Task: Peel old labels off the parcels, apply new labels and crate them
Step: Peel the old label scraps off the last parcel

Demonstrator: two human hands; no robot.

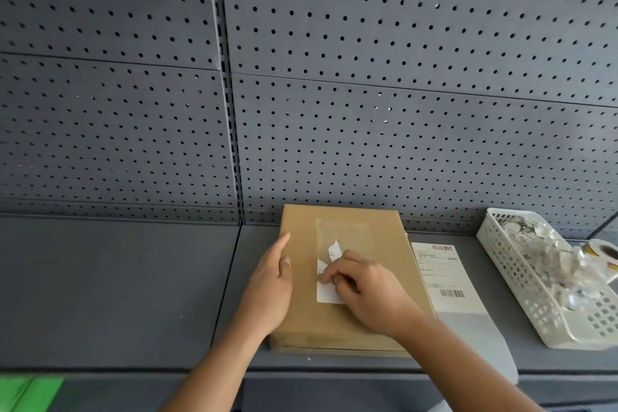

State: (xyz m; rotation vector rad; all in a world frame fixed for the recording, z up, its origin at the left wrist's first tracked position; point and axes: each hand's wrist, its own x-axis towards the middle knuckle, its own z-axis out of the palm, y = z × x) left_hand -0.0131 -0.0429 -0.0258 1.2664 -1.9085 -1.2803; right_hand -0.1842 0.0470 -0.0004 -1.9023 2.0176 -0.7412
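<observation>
A flat brown cardboard parcel (344, 234) lies on the grey shelf (117, 288) against the pegboard. On its top sits a torn white old label (326, 293), with pale residue where the upper part came off. My left hand (271, 288) rests flat against the parcel's left edge with straight fingers. My right hand (368, 291) lies on the parcel with curled fingers pinching the label's torn edge. A new printed label sheet (444, 278) with barcodes lies just right of the parcel.
A white perforated basket (511, 278) holding several crumpled label scraps stands at the right. A tape roll (602, 253) sits beside it at the frame edge. Grey pegboard (368, 77) backs the shelf. Something green (30, 391) shows at the bottom left.
</observation>
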